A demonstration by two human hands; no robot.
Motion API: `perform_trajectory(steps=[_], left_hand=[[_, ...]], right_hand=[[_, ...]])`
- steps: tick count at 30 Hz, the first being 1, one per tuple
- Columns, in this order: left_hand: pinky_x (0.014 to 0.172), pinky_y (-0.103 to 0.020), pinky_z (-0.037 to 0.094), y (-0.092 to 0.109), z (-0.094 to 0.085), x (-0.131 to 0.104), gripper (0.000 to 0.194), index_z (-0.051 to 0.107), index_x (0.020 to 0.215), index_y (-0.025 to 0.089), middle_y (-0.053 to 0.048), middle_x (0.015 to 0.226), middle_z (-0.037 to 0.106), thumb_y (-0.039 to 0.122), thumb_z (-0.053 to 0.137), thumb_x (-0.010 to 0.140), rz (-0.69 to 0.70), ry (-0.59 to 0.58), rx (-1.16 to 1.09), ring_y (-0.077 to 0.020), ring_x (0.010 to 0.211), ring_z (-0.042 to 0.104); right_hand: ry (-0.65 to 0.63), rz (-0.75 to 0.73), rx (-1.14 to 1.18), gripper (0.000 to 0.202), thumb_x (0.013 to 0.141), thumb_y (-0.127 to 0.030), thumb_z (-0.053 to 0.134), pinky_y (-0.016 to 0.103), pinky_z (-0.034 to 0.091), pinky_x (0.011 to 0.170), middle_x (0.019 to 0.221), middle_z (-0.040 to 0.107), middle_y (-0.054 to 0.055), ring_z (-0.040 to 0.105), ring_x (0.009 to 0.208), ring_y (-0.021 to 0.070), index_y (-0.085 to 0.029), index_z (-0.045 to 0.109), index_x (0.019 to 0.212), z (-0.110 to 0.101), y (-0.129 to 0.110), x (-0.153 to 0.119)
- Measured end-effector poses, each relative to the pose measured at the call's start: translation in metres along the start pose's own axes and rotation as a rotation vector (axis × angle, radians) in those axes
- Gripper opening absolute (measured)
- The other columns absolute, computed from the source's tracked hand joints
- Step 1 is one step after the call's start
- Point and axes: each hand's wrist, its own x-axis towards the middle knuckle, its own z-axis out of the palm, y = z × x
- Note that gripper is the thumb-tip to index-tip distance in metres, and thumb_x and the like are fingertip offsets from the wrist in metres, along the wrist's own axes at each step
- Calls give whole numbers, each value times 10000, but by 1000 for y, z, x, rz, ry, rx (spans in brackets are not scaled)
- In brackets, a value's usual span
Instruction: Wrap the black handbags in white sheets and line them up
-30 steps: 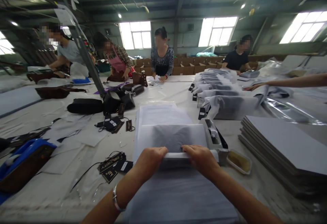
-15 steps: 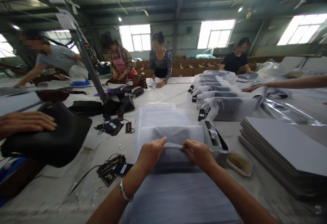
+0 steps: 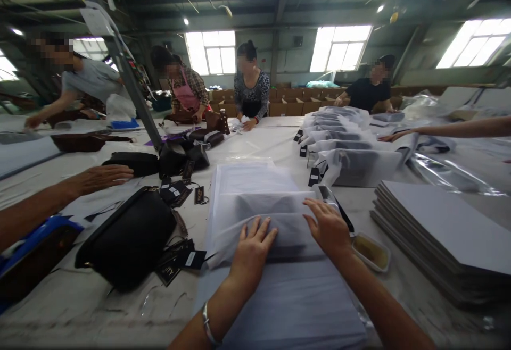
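A dark, flat-sided thing wrapped in white tissue paper (image 3: 285, 241) lies in front of me on a stack of tissue sheets (image 3: 279, 302). My left hand (image 3: 251, 254) rests on the wrapping with its fingers spread. At the bundle's right edge is my right hand (image 3: 329, 230), fingers apart, near the tape dispenser (image 3: 326, 194), which it partly hides. Beside the dispenser sits a small tray of yellowish stuff (image 3: 371, 252). Left of the bundle are a black handbag (image 3: 128, 238) and black hang tags (image 3: 190, 258).
A co-worker's hand (image 3: 96, 178) hovers behind the handbag. Stacked grey boards (image 3: 443, 233) stand at the right. Several wrapped bundles (image 3: 363, 166) line up behind, with another co-worker's hand (image 3: 395, 136) touching them. More people work across the table, near a slanted metal post (image 3: 131, 89).
My hands have let go of the tissue edge; the left now lies flat on the wrapping, the right has moved right. The co-worker at left has set the black handbag down and released it.
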Motion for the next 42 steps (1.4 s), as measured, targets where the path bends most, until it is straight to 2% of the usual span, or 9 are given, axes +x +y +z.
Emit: perform_trajectory(steps=[4,9,12,18,24,27,31,34,42], left_hand=[[1047,-633,391,-3,-3,5,477,492,1374,341,-36,1548,347,140,486,941,-36,-62,-44,-327,1431,290],[1061,-628,360,-6,0,6,490,488,1380,348,-43,1556,334,147,498,933,-26,-69,-53,-326,1440,268],[1065,-616,358,-7,-1,6,493,486,1382,352,-37,1556,336,154,504,930,-21,-73,-53,-326,1440,270],[1058,-620,368,-5,-3,5,491,484,1384,352,-27,1558,323,155,504,935,-36,-87,-55,-323,1443,259],[1055,-620,371,-5,1,4,498,486,1385,351,-25,1561,300,136,493,935,-33,-55,-36,-324,1440,264],[1053,-627,369,-6,3,4,506,493,1381,344,-35,1555,310,119,492,927,-31,-51,-34,-328,1435,276],[1050,-632,366,-6,4,4,506,500,1376,346,-40,1551,321,115,489,926,-28,-39,-29,-327,1435,278],[1051,-624,371,-6,4,4,498,492,1383,347,-36,1557,307,137,501,932,-22,-46,-33,-328,1439,269],[1071,-599,364,-6,0,6,471,481,1384,373,-2,1556,317,184,507,953,-52,-77,-38,-299,1447,257]], right_hand=[[134,227,-1,321,898,-405,524,489,362,1094,1317,594,125,469,1289,300,-200,651,1111,-15,54,-31],[4,519,154,389,839,-555,548,501,366,1089,1325,600,113,506,1272,309,-235,756,914,-17,88,-62],[-50,641,332,371,810,-566,593,460,430,1031,1315,619,101,589,1186,289,-256,781,886,-14,85,-61],[133,791,647,344,733,-529,698,361,560,811,1322,611,116,668,1049,286,-205,790,801,-18,63,-49],[305,811,747,316,754,-489,722,347,557,874,1367,579,85,632,1110,277,-200,776,871,-43,31,-61],[290,942,913,353,715,-486,765,348,548,909,1185,694,73,646,1083,264,-207,773,931,-45,24,-78],[210,1133,1123,401,599,-477,846,291,596,680,890,761,68,711,805,215,-193,776,874,-32,30,-100],[173,1141,1088,453,550,-503,862,261,574,564,795,757,70,690,652,177,-176,774,850,-23,40,-106],[98,1049,896,483,550,-516,852,240,538,586,696,737,52,662,640,169,-146,783,854,-30,63,-101]])
